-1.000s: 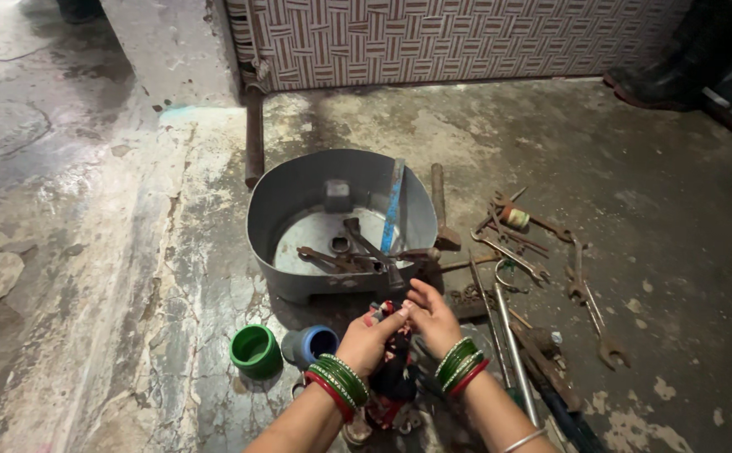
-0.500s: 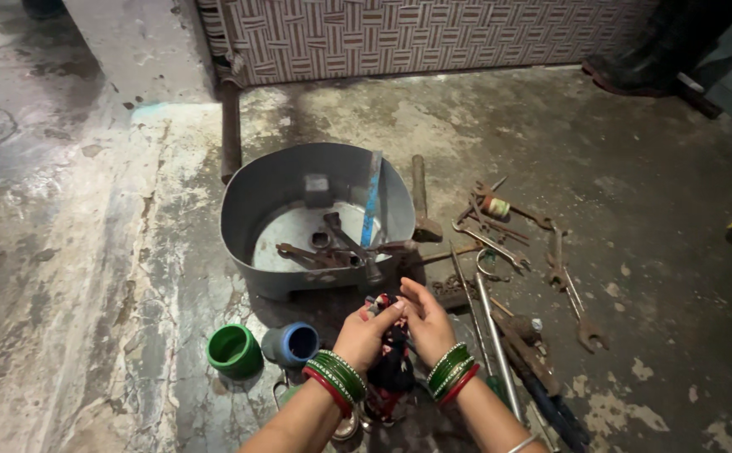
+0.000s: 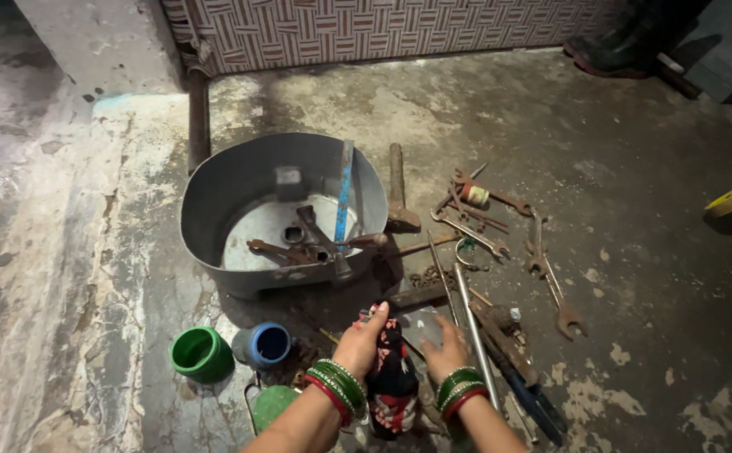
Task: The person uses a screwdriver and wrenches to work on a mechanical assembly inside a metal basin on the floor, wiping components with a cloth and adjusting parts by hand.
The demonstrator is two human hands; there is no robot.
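Left hand: the left hand [image 3: 359, 342] hangs low over the floor, fingers [image 3: 380, 311] loosely curled with the tips pointing toward the pan; a small pale item may be pinched at the tips, but the view is too poor to be sure.
Right hand: the right hand [image 3: 444, 351] sits beside it, fingers spread and relaxed, holding nothing I can make out.
Between the hands: a dark patterned cloth [image 3: 393, 377] lies between both wrists, touching the left one.
Change: half a second ago both hands were raised and pressed together near the pan's front rim; now they have dropped apart and nearer the body, so whatever they worked on jointly seems released.
Pan: the grey metal pan [image 3: 215, 214] stands just beyond the hands, holding rusty spanners and a blue strip [image 3: 345, 191] leaning on its wall.
Left of hands: a green cup [image 3: 201, 353] and a blue cup [image 3: 263, 344] stand just beside each other.
Right of hands: scattered wrenches [image 3: 550, 285], a hammer [image 3: 398, 193] and a long metal rod [image 3: 471, 327] lie on the concrete floor [image 3: 651, 252].
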